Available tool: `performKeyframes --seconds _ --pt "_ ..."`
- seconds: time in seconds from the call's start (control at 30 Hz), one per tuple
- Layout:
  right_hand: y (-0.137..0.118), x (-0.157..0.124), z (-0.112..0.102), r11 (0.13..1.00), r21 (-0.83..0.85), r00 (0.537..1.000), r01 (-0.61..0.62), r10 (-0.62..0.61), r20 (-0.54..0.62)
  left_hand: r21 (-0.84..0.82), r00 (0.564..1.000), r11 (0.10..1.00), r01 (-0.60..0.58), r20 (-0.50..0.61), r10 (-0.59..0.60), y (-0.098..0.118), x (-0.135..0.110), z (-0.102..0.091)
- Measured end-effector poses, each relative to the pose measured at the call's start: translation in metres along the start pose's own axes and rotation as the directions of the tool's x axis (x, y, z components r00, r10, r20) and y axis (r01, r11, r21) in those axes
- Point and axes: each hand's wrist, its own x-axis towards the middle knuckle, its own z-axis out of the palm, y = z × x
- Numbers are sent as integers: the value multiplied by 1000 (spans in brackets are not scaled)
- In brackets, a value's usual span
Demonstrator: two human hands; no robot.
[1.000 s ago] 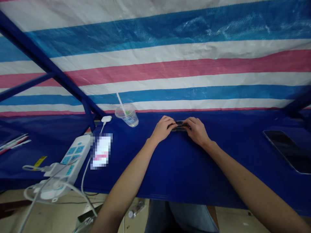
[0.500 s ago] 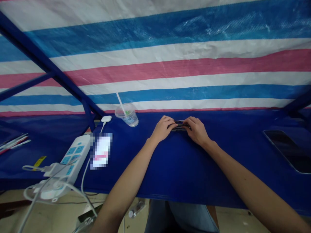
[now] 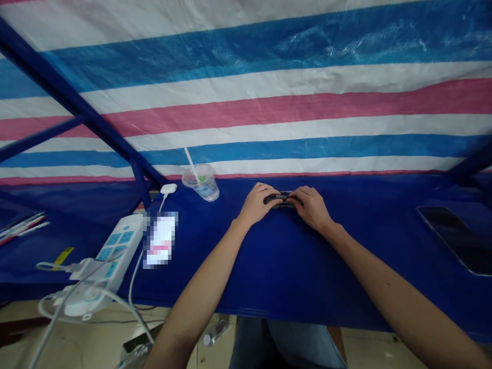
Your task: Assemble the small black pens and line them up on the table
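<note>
Small black object (image 3: 282, 198) gripped at both ends.
Left hand (image 3: 258, 204) and right hand (image 3: 312, 206) curl their fingers shut around it, on the blue tabletop (image 3: 284, 256).

light: even, soft, dimmish | shadows: faint | glare: tarp (image 3: 307, 41) sheen | edges: wide-angle bending | focus: sharp

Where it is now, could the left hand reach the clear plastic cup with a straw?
Probably yes: only blue table cover lies between the left hand and the clear plastic cup, though it holds a small dark object.
</note>
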Motion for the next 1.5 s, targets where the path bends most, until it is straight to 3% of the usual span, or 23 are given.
performKeyframes --seconds 0.17,0.47,0.57,0.73,0.83,1.1,1.5 --pt "0 -1 0 1000 8 1000 8 -8 16 8 999 1000 -20 45 19 -1 0 1" --pt "-2 1 0 999 -42 999 35 -34 28 29 990 991 -128 -57 130 -3 -1 2" --pt "-2 0 -1 999 -41 999 -21 19 -41 61 992 996 -72 -96 77 -2 -1 1" --pt "3 1 -3 986 -6 980 -166 164 -115 40 969 989 143 -207 -132 -7 0 -2" --pt "5 1 -3 981 21 975 -195 196 -104 39 966 978 203 -171 -194 -8 0 -3" --pt "10 -2 4 954 -44 952 -296 290 -100 102 980 976 191 -73 -184 -8 -1 1" --pt "15 -5 9 958 -29 957 -286 285 -46 121 977 971 207 20 -211 -6 0 0"
